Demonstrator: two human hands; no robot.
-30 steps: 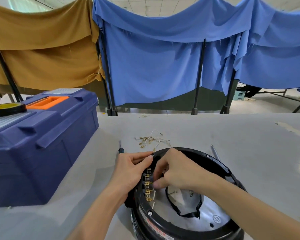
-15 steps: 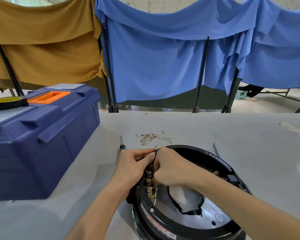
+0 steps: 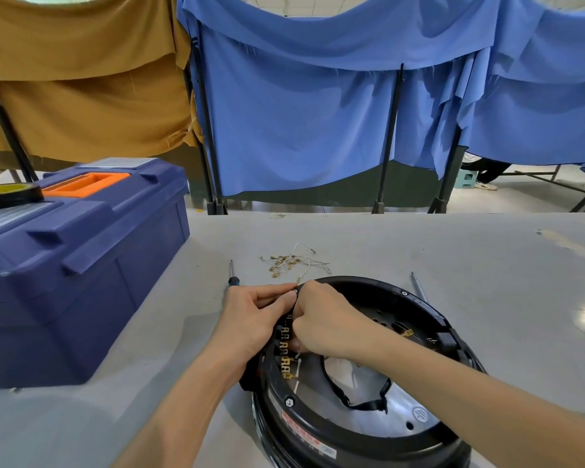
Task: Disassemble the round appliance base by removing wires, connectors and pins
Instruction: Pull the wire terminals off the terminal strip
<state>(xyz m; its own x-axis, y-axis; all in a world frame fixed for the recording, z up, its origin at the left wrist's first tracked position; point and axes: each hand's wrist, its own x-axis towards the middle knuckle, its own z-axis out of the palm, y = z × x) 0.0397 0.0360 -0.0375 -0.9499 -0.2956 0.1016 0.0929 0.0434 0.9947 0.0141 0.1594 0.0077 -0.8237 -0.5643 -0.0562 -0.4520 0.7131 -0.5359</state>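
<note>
The round appliance base is sitting on the worktop at lower centre of the frame. Its connector row is running top to bottom along the left rim, directly between your hands. Your left hand is gripping that rim from outside. Your right hand, curled, is pinching the row's upper part from inside.

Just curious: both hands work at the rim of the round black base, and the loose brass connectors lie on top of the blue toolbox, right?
Not quite. The head view shows the brass connectors lying on the grey table, just beyond the round black base, not on the blue toolbox. The left hand and right hand do work at its rim.
</note>
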